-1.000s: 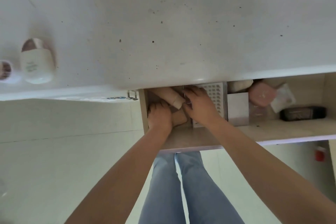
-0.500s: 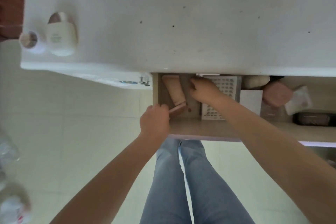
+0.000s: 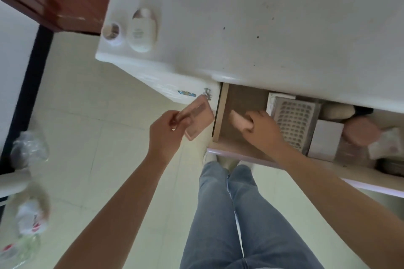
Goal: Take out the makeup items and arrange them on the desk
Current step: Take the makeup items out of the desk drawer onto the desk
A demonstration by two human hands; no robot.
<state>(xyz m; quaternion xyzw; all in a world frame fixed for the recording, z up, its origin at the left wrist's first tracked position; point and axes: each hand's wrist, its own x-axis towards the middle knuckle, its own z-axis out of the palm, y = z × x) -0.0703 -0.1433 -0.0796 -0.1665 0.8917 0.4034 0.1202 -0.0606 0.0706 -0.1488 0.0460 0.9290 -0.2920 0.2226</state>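
The white desk (image 3: 251, 28) spans the upper view; two white containers, a squat bottle (image 3: 142, 33) and a small jar (image 3: 112, 31), stand at its left corner. Below its edge the open drawer (image 3: 220, 116) holds a perforated white tray (image 3: 294, 120), a white box (image 3: 325, 140) and a pink round compact (image 3: 360, 131). The right hand (image 3: 262, 126) is inside the drawer, grip curled round a beige tube (image 3: 239, 119). The left hand (image 3: 167, 131), outside the drawer, pinches a flat pink palette (image 3: 197, 119). The step in hand appears to be extraction. The next move calls for lifting both items clear and placing them on the desk beside the containers.
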